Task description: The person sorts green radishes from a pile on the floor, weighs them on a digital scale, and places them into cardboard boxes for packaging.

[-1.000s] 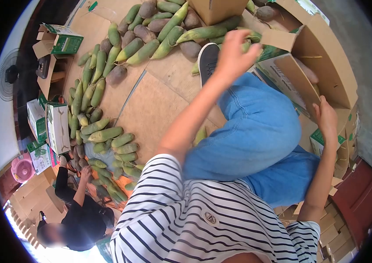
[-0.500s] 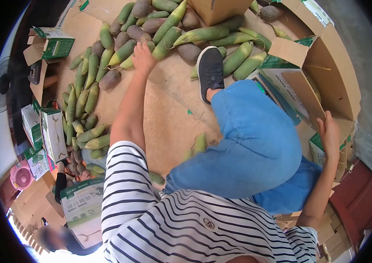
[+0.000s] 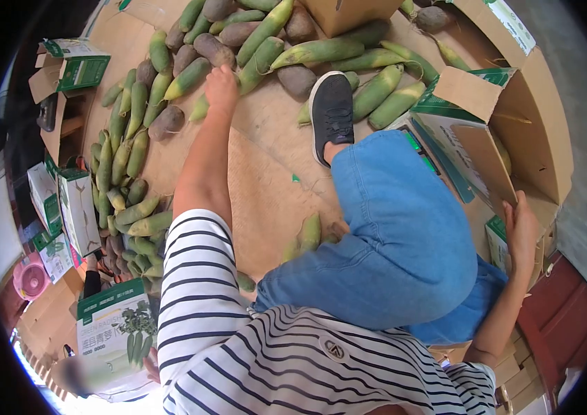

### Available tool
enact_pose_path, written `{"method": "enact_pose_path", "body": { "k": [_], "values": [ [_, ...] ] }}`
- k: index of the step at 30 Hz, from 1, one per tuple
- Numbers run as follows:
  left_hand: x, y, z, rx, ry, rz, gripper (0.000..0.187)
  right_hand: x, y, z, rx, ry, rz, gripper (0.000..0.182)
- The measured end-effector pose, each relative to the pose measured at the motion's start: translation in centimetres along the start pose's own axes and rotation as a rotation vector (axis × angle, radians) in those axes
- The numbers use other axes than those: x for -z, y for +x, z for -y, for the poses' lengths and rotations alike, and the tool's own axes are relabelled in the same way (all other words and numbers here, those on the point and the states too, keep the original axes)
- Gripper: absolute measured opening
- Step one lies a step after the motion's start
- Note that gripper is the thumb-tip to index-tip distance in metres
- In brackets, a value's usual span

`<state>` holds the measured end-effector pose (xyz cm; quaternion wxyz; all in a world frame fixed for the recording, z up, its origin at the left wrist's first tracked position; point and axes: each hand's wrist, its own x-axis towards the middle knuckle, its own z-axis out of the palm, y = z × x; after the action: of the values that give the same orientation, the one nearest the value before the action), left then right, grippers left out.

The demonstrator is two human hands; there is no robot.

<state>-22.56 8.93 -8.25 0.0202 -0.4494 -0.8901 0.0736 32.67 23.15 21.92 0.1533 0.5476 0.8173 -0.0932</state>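
- Our left hand (image 3: 221,84) reaches out across the floor mat (image 3: 266,187) and rests on a green stalk (image 3: 200,107) at the edge of the pile (image 3: 238,34); we see the back of the hand, so we cannot tell whether the fingers have closed round it.
- Our right hand (image 3: 521,232) lies flat, fingers spread, against the flap of the open box (image 3: 508,131) at our right side, gripping nothing that we can see.
- The stalk lies just beside our hand's near edge, with darker, rounder stalks touching it on the far side.
- Risk, as we judge it: the stalks lie heaped and crossed, so pulling one out could roll its neighbours towards our shoe (image 3: 330,111). The box flap is held only by a flat palm and could swing shut if the hand slips.
- Hidden: the fingertips of the left hand, the inside of the box, and most of the stalks under our knee (image 3: 404,228).
- At the lower left a co-worker holds a printed carton (image 3: 110,325); the person is mostly cut off by the frame edge.
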Motion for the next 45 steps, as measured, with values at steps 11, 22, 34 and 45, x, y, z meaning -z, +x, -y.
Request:
{"method": "enact_pose_path", "body": {
  "k": [11,22,34,45],
  "values": [
    [3.9,-15.7,-8.2,-0.171,-0.355,-0.19,0.04,0.3,-0.4,0.0,0.059,-0.036,-0.033,0.018],
    [26.3,-12.8,-11.6,0.151,-1.566,-0.524,0.048,-0.7,-0.6,-1.6,0.119,-0.066,-0.105,0.021],
    [29.1,-8.7,-21.7,-0.317,-1.555,-0.228,0.037,-0.9,-0.7,-2.1,0.152,-0.024,-0.12,0.022],
    [3.8,-1.1,-7.3,0.073,-0.533,-0.097,0.073,-0.5,-0.4,-1.5,0.139,0.005,-0.102,0.019]
  ]
}}
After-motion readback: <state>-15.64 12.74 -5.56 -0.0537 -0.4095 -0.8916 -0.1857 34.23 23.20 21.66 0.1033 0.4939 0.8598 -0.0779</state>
